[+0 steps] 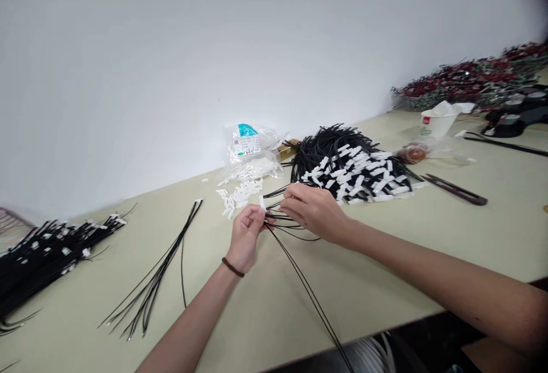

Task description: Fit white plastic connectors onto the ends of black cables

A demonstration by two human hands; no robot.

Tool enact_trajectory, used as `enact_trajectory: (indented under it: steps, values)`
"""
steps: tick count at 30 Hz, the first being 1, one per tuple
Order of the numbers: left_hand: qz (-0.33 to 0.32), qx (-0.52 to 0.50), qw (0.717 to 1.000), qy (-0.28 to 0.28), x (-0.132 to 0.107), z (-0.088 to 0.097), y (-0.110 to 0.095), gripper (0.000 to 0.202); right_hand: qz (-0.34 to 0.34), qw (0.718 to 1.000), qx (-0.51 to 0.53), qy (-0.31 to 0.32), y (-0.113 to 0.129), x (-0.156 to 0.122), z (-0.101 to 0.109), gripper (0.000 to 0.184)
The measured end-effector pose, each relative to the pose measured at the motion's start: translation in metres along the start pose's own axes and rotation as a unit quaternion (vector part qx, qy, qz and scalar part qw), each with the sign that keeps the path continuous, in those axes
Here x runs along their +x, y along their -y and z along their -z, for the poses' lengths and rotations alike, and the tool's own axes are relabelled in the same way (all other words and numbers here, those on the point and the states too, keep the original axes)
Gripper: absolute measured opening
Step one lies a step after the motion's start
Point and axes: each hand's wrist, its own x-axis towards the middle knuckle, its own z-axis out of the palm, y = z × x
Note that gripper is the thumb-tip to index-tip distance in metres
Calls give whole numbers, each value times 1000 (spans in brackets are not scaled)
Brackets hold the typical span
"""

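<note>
My left hand (249, 230) pinches a white plastic connector (262, 202) between thumb and fingers. Several thin black wires (295, 225) run from that connector to the right, and a pair of long ones hangs down over the table's front edge. Close beside it, my right hand (314, 210) is closed with its fingertips at the wires; exactly which wire it grips is partly hidden by the fingers. Just behind my hands lie loose white connectors (240, 195) in a scattered heap. A large bundle of black wires with white connectors (363, 170) rests behind my right hand.
A clear plastic bag (248, 153) with a label leans by the wall. Finished-looking wire bunches (160, 270) and a dark wire pile (55, 253) lie at left. On the right are dark tweezers (458, 189), a paper cup (436, 123) and red-and-black wire heaps (471, 79).
</note>
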Motion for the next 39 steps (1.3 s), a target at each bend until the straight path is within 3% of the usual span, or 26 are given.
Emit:
enact_trajectory:
  steps: [22,30,39]
  values:
    - [-3,11,1000,6,1,2,2,24,21,999,-29,-15,4,5,3,21]
    - [20,17,999,43,-2,-1,-1,26,48,998,40,-33,6,2,1,20]
    - [25,9,998,63,-4,-2,-3,27,33,995,79,-51,6,0,-1,20]
